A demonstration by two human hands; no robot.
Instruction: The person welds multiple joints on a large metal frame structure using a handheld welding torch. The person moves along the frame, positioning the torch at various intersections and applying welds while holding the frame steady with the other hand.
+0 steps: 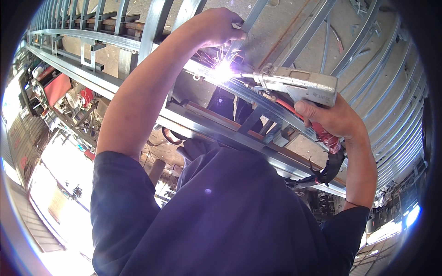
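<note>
My right hand (pixel 338 118) is wrapped round the red, taped grip of a grey welding gun (pixel 301 83), whose nozzle points left. At its tip a bright white-violet arc (pixel 223 71) throws sparks and hides the joint beneath. The arc burns where a slanting metal bar (pixel 254 14) meets a long metal rail (pixel 262 100). Just above the glare, my left hand (pixel 217 27) is closed on that bar, with thumb and fingers around its lower part. My left arm reaches across the frame from the left.
Parallel metal bars (pixel 359 39) fan out on the right, with more bars (pixel 87 16) at the far left. A second long rail (pixel 221 138) runs nearer my body. A black cable (pixel 329 168) hangs from the gun. Metal scraps lie on the floor (pixel 290 27); clutter and a red panel (pixel 57 88) stand left.
</note>
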